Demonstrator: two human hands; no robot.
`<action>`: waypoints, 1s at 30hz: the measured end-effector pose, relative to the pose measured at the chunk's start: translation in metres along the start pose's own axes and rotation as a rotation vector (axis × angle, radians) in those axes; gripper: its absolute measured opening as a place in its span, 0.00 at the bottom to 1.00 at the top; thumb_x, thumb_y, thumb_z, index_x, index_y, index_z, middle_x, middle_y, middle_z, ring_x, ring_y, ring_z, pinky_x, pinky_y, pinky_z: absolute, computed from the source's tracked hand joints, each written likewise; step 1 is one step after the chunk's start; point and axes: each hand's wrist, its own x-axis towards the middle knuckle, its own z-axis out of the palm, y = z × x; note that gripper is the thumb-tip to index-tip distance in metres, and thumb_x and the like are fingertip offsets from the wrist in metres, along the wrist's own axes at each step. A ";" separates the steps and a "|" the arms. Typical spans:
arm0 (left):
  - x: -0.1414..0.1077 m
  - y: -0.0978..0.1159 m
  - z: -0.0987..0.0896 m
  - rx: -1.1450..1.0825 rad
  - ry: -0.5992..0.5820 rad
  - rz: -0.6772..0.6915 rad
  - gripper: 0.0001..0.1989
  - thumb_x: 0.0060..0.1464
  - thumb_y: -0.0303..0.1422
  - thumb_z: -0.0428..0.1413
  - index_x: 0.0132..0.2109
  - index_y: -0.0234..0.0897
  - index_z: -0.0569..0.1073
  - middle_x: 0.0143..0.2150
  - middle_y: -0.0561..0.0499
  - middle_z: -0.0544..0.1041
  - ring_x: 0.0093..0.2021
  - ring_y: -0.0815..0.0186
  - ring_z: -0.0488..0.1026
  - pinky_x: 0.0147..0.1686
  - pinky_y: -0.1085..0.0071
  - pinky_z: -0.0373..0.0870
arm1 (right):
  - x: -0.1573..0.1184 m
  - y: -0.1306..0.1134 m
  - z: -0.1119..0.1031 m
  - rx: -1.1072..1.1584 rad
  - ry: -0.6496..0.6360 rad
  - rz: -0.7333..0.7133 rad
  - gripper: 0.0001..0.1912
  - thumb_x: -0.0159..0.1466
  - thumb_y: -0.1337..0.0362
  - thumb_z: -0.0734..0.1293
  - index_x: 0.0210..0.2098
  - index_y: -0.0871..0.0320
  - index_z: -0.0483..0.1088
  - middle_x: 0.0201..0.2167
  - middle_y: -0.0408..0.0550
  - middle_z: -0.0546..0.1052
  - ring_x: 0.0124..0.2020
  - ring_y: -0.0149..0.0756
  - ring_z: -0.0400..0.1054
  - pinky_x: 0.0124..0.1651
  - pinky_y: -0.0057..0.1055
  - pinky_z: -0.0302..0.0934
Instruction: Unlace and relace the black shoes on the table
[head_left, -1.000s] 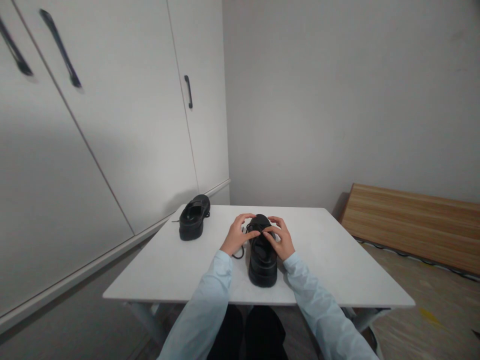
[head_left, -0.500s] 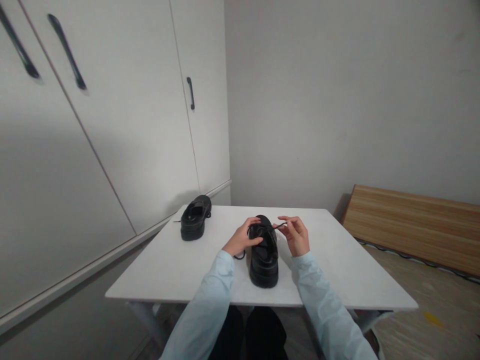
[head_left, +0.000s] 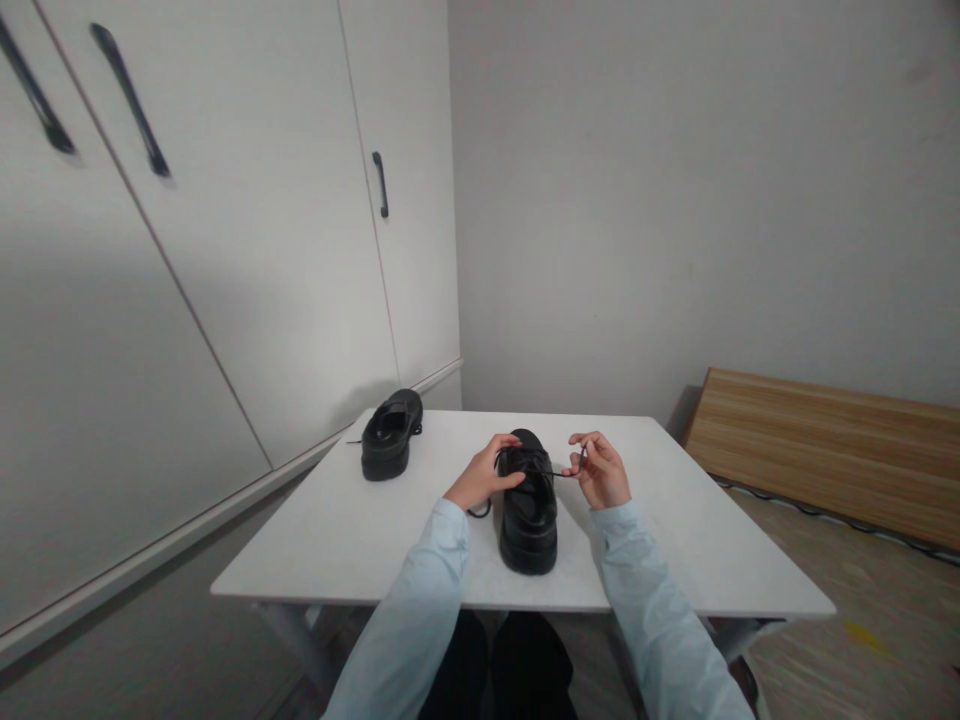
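A black shoe (head_left: 528, 545) stands near the front middle of the white table, its heel towards me. My left hand (head_left: 484, 472) is at its left side, thumb over the opening and fingers by the laces, gripping the shoe's upper. To the right of the shoe, my right hand (head_left: 600, 472) pinches a black shoelace (head_left: 559, 474) that runs across from the shoe. Another lace loop (head_left: 480, 511) lies on the table below my left hand. The second black shoe (head_left: 386, 462) stands at the table's back left, with nothing touching it.
The white table (head_left: 330, 560) has its front edge close to my legs. White cabinets (head_left: 247, 240) with dark handles line the left side. A wood-grain board (head_left: 817, 450) leans beyond the table at the right, with a dark cable along its lower edge.
My right hand has moved slightly right, and the lace between it and the shoe now hangs lower and bends up into the fingers. My left hand has stayed in place.
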 end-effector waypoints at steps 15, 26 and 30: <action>0.003 0.000 -0.002 -0.090 0.180 -0.066 0.17 0.53 0.39 0.55 0.48 0.36 0.68 0.50 0.42 0.74 0.53 0.62 0.70 0.55 0.64 0.64 | 0.009 0.021 -0.016 -0.249 0.116 0.457 0.08 0.47 0.62 0.70 0.21 0.58 0.67 0.21 0.43 0.72 0.15 0.27 0.64 0.19 0.30 0.68; -0.003 -0.027 -0.012 0.572 0.493 -0.355 0.04 0.51 0.33 0.55 0.34 0.38 0.72 0.29 0.51 0.75 0.30 0.66 0.73 0.34 0.70 0.66 | 0.016 0.032 -0.021 -0.481 0.294 0.336 0.05 0.47 0.66 0.67 0.25 0.58 0.68 0.21 0.41 0.74 0.16 0.26 0.65 0.18 0.24 0.62; -0.005 -0.023 -0.008 0.829 0.365 -0.499 0.09 0.54 0.39 0.54 0.34 0.38 0.72 0.32 0.48 0.76 0.36 0.63 0.73 0.34 0.70 0.64 | 0.015 0.032 -0.019 -0.498 0.266 0.297 0.08 0.45 0.65 0.67 0.26 0.59 0.68 0.22 0.42 0.73 0.17 0.27 0.66 0.20 0.25 0.62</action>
